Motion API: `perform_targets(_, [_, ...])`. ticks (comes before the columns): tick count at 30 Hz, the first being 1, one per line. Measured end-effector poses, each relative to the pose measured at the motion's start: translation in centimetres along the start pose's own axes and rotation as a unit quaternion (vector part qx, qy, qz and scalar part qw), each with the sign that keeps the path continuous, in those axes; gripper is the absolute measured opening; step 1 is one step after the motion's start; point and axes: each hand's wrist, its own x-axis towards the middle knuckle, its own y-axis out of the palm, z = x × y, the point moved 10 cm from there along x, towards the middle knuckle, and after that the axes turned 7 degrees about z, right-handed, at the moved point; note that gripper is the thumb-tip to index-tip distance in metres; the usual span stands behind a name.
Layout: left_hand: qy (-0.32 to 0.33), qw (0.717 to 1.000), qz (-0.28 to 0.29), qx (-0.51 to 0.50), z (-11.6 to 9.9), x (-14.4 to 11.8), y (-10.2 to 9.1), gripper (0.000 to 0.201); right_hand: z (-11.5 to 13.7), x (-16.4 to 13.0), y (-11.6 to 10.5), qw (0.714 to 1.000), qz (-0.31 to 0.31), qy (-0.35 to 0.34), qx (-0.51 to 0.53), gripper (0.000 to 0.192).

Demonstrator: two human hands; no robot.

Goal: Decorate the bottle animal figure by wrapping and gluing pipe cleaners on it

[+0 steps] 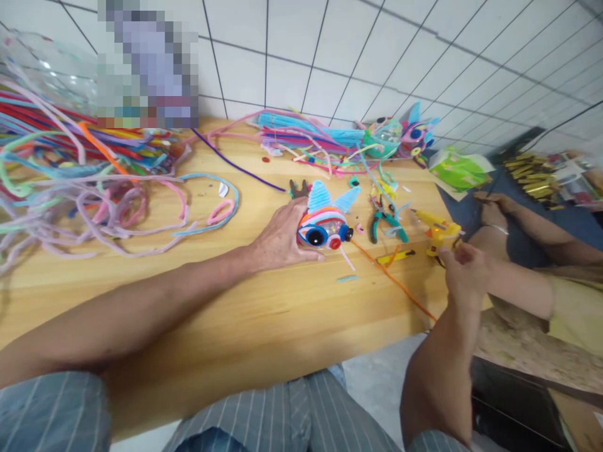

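My left hand [285, 235] is wrapped round the side of a craft animal head [325, 229] on the wooden table. The head is clear and rounded, with light-blue fuzzy ears, a blue-and-black eye, a red-and-white button-like piece and orange and pink bands. At the right, the closed fingers of my right hand [464, 267] are at the handle and back of a yellow hot glue gun [438, 231], its nozzle pointing left. Between them lie teal-handled pliers [386, 226], a yellow utility knife [396, 257] and an orange pipe cleaner [400, 285].
Tangled and bundled pipe cleaners [94, 188] cover the table's left. Blue and purple bundles [311, 133] and another craft figure [414, 135] lie along the tiled wall. A green packet [459, 169] is at the back right. Another person's arm [541, 226] rests close by on the right.
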Motion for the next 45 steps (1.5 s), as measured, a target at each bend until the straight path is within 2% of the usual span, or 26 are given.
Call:
perform_targets(1, [0.002, 1.0, 0.005, -0.004, -0.1, 0.0, 0.0, 0.114, 0.5, -1.7, -0.5, 1.0, -0.016, -0.003, 0.0, 0.048])
perform_targets(3, [0.003, 1.0, 0.007, -0.007, -0.2, 0.1, -0.1, 0.111, 2.6, -5.3, 0.4, 0.999, 0.014, -0.033, 0.014, 0.041])
perform_targets(4, [0.005, 1.0, 0.006, -0.006, -0.3, 0.1, -0.2, 0.109, 4.8, -7.2, 1.7, 0.994, 0.054, -0.092, 0.018, 0.036])
perform_targets(6, [0.01, 1.0, 0.0, -0.002, -0.5, 0.1, -0.5, 0.105, 9.8, -11.3, 5.2, 0.958, 0.173, -0.228, 0.016, 0.025])
perform_targets(8, [0.015, 1.0, -0.005, 0.004, -0.7, 0.1, -0.6, 0.102, 12.9, -14.4, 8.0, 0.923, 0.248, -0.294, -0.002, 0.015])
perform_targets(10, [0.014, 1.0, -0.004, 0.005, -0.8, 0.1, -0.6, 0.1, 14.2, -15.7, 9.7, 0.909, 0.275, -0.314, -0.023, 0.01])
perform_targets(17, [0.017, 1.0, -0.002, -0.011, -1.0, 0.2, -0.3, 0.095, 13.0, -15.5, 11.0, 0.919, 0.28, -0.277, -0.033, 0.014])
perform_targets(19, [0.02, 1.0, -0.004, -0.019, -0.9, 0.2, -0.3, 0.098, 12.7, -15.3, 10.6, 0.92, 0.289, -0.262, -0.023, 0.019])
perform_targets(21, [0.024, 0.999, -0.004, -0.031, -0.9, 0.2, -0.2, 0.099, 12.9, -14.5, 9.3, 0.932, 0.272, -0.241, 0.0, 0.021])
perform_targets(23, [0.025, 0.999, -0.006, -0.04, -0.8, 0.3, -0.2, 0.097, 14.2, -13.3, 7.4, 0.945, 0.231, -0.229, 0.035, 0.019])
perform_targets(26, [0.023, 0.999, -0.008, -0.044, -0.9, 0.4, -0.2, 0.095, 18.6, -11.9, 5.4, 0.943, 0.187, -0.267, 0.069, 0.015])
perform_targets(29, [0.025, 0.999, -0.008, -0.041, -0.9, 0.4, -0.2, 0.096, 24.3, -11.5, 5.7, 0.919, 0.175, -0.35, 0.048, 0.012])
perform_targets(32, [0.036, 0.998, -0.007, -0.046, -0.9, 0.3, -0.2, 0.102, 28.0, -11.5, 7.5, 0.895, 0.178, -0.41, 0.008, 0.016])
perform_targets(34, [0.033, 0.998, -0.005, -0.053, -0.8, 0.4, -0.1, 0.107, 28.9, -11.6, 8.8, 0.883, 0.181, -0.433, -0.007, 0.017])
perform_targets(37, [0.028, 0.998, -0.003, -0.062, -0.8, 0.4, -0.4, 0.107, 28.8, -11.5, 9.9, 0.874, 0.181, -0.45, -0.011, 0.016])
perform_targets(45, [0.034, 0.995, 0.012, -0.088, -1.7, 0.2, -1.6, 0.09, 28.2, -11.9, 10.8, 0.857, 0.185, -0.48, -0.008, 0.013])
